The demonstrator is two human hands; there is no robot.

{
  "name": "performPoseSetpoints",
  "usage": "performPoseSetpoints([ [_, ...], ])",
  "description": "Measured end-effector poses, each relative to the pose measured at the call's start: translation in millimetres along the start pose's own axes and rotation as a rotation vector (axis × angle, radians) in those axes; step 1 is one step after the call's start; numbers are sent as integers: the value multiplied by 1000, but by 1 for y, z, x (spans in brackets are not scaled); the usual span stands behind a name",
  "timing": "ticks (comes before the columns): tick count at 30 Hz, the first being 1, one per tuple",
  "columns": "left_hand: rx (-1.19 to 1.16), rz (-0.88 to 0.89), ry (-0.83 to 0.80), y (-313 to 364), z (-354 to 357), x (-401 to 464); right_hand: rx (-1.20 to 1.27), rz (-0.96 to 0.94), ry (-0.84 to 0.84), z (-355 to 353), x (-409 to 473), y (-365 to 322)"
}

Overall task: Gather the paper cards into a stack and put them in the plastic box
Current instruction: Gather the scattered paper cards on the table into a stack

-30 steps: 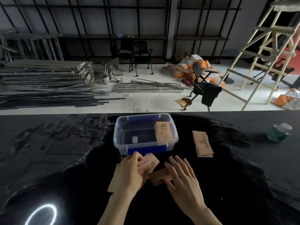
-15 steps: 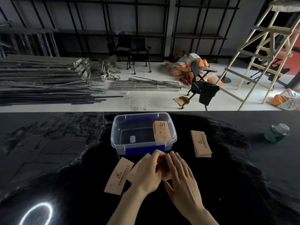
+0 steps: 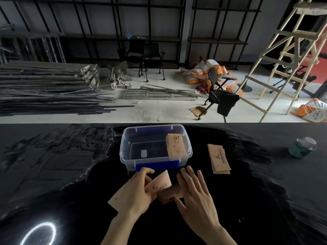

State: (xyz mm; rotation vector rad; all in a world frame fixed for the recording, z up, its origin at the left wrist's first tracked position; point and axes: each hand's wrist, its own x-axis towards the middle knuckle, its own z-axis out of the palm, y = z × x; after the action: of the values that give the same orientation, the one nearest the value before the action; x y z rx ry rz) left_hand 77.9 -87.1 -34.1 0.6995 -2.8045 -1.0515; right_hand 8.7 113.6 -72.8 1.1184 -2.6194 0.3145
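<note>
A clear plastic box [image 3: 155,157] with blue latches stood on the black worktop [image 3: 53,174], and everything else is placed from it. Inside the box, leaning against its right-hand wall, was a stack of tan paper cards [image 3: 176,145] with print on the top face. Just in front of the box's near wall, the left hand [image 3: 137,190] lay over a pale card [image 3: 160,182]; its fingers [image 3: 147,171] were curled together around that card's upper edge, with the thumb pressed on its printed face. A further pale card [image 3: 115,200] stuck out from under the same hand, on the side away from the box and to the left. Beside it, still in front of the box, the right hand [image 3: 195,193] lay flat with its fingers spread apart, pressing down on a darker brown card bundle [image 3: 169,193] that touched the pale card; the thumb sat against the bundle's near edge. To the right of the box, apart from it, a separate pile of cards [image 3: 219,159] lay flat on the worktop. Well to the right of the box stood a green tin can [image 3: 302,147]
</note>
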Motion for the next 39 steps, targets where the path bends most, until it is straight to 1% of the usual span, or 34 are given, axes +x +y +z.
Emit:
performPoseSetpoints([
  [2,-189,40,6,1,-3,3,57,-15,-1,0,2,1],
  [5,-391,113,-92,13,-4,5,122,-12,8,1,3,-2],
  [6,-492,112,-115,17,0,4,136,-10,9,1,4,-2],
  [8,-677,46,-146,27,13,1,120,-30,-14,1,5,-3],
  [9,-734,9,-145,30,20,-2,98,-49,-34,1,5,-4],
  [10,-761,-13,-104,32,27,-4,80,-62,-50,1,6,-3],
  [12,-673,-21,105,27,32,-6,49,-72,-62,1,7,-2],
  [13,-554,-24,214,18,29,-5,29,-71,-59,2,7,-1],
  [14,-370,-28,289,7,23,-5,9,-68,-56,2,7,-1],
  [15,-144,-45,321,-5,17,-7,-11,-65,-50,3,8,-1],
  [17,235,-154,272,-23,4,-11,-35,-58,-38,1,11,-4],
  [18,341,-200,227,-28,0,-13,-35,-52,-40,-1,13,-5],
  [19,385,-219,191,-30,-4,-15,-32,-50,-43,-2,15,-7],
  [21,345,-169,149,-30,-9,-14,-28,-60,-37,-1,15,-9],
  [26,-131,82,111,-18,-17,-8,-18,-90,-12,7,13,-12],
  [29,-306,172,108,0,-16,0,77,-38,36,12,11,-15],
  [32,-327,214,11,17,-4,4,168,27,79,15,8,-19],
  [35,-338,201,-86,24,13,5,211,20,90,16,7,-17],
  [37,-319,193,-73,28,19,7,179,-21,63,17,8,-15],
  [39,-366,180,-33,30,20,6,138,-37,36,18,9,-12],
])
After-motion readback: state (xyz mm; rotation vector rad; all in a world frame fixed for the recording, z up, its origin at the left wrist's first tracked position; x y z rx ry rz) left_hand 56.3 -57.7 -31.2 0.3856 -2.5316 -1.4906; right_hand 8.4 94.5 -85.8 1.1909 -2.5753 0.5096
